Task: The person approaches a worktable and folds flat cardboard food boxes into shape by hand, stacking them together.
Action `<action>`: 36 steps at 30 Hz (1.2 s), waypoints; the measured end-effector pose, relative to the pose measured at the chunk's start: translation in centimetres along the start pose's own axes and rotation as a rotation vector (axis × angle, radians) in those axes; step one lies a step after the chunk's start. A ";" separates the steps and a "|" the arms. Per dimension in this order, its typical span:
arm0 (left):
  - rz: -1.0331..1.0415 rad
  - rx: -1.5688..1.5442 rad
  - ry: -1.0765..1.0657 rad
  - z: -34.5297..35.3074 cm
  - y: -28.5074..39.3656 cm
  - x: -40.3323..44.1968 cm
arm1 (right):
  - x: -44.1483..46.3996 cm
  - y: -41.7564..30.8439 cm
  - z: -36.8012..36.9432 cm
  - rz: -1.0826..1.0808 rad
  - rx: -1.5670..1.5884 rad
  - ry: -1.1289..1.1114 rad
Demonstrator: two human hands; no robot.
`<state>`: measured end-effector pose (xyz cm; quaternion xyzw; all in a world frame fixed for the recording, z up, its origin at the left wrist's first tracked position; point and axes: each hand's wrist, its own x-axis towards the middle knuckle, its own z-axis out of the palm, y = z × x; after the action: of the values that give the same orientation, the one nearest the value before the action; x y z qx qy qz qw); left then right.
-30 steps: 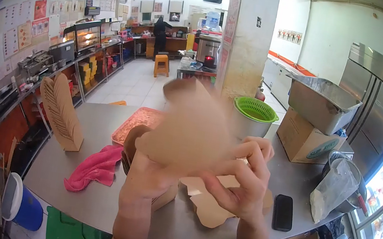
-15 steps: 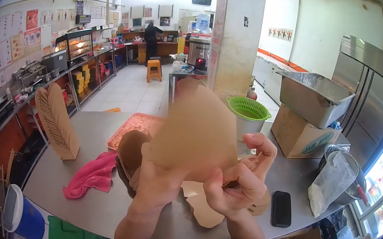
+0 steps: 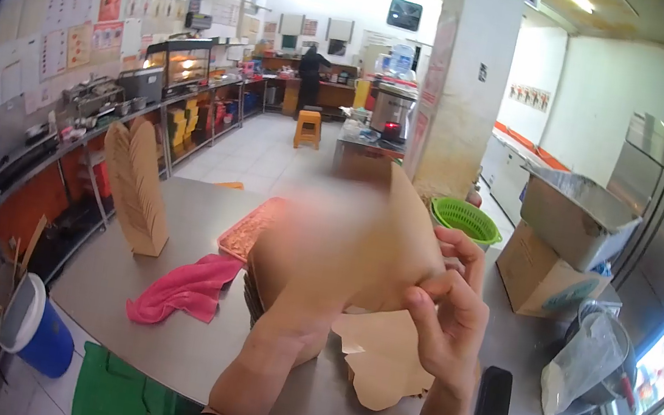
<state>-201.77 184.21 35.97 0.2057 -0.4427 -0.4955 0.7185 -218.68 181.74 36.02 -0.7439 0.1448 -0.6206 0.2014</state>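
Note:
A brown cardboard piece (image 3: 404, 244) is held up in front of me, curved and partly blurred. My right hand (image 3: 454, 312) pinches its lower right edge between thumb and fingers. My left hand (image 3: 307, 290) is raised at its left side; its fingers are smeared by blur and partly hidden by the board. Behind my left wrist stand nested brown cardboard pieces (image 3: 253, 286). Flat brown cardboard cutouts (image 3: 385, 370) lie on the metal table (image 3: 181, 357) below my hands.
On the table are a pink cloth (image 3: 186, 293), a red tray (image 3: 246, 233), a standing stack of printed cardboard (image 3: 137, 191) and a black phone (image 3: 494, 397). At right, a metal pan (image 3: 580, 214) rests on a carton (image 3: 545, 278). A person (image 3: 310, 75) stands far back.
The view has swung left, so the scene sits further right. The held cardboard has turned and opened into a curved shape, while my right hand stays at its right edge.

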 end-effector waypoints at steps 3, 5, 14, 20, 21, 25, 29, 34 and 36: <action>0.061 0.074 0.026 -0.2 -0.1 0.1 | 0.4 -0.6 -1.3 0.001 -0.038 -0.071; -0.012 0.166 0.045 0.3 0.5 -0.1 | 0.3 -0.6 -2.0 0.014 -0.051 -0.106; 0.186 0.570 -0.262 -0.3 -2.2 -0.5 | 1.3 4.6 -3.5 0.261 0.259 -0.125; 0.165 0.763 -0.387 -2.2 -4.3 0.0 | 2.2 5.5 -2.7 0.124 0.191 0.119; 0.171 0.690 -0.489 -2.0 -4.0 0.3 | 2.5 5.4 -3.2 0.123 0.174 0.151; 0.144 0.602 -0.630 -1.7 -2.9 0.1 | 1.9 5.2 -5.5 0.039 0.123 0.006; 0.032 0.565 -0.615 -2.2 -3.1 0.5 | 1.4 2.9 -6.3 0.245 0.360 -0.019; 0.161 0.677 -0.553 -1.2 -2.4 1.1 | 1.1 1.9 -6.0 0.073 0.088 0.017; 0.139 0.698 -0.426 -0.6 -2.5 0.6 | 0.9 1.1 -5.0 -0.091 -0.069 0.080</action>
<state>-202.52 182.49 34.05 0.2995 -0.7356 -0.2973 0.5298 -223.36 179.81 36.99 -0.7307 0.1400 -0.6531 0.1414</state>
